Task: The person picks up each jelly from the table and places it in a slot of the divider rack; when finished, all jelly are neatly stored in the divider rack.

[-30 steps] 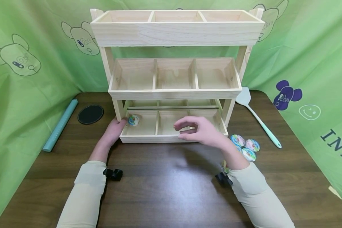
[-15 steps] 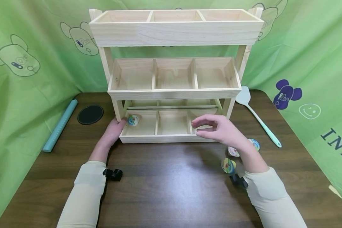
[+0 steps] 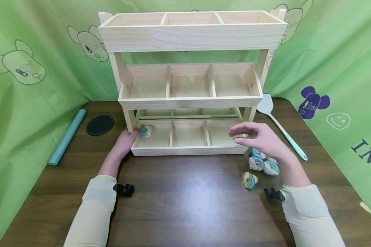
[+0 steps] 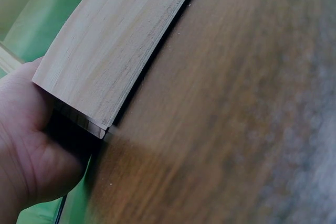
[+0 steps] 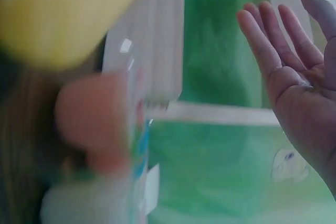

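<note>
A small cup (image 3: pixel 249 180) lies on the worktop (image 3: pixel 185 206), near several clustered cups (image 3: pixel 257 163); beyond them the right hand (image 3: pixel 260 137) hovers, loose and holding nothing; the left hand (image 3: pixel 125 141) grips the left end of the bottom tray (image 3: pixel 188 151). Another cup (image 3: pixel 146 130) sits in its left compartment.

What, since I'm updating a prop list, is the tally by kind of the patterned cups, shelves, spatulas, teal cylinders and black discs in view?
Patterned cups: 6 visible, some partly hidden
Wooden shelf: 1
Spatula: 1
Teal cylinder: 1
Black disc: 1
Total: 10 visible
</note>
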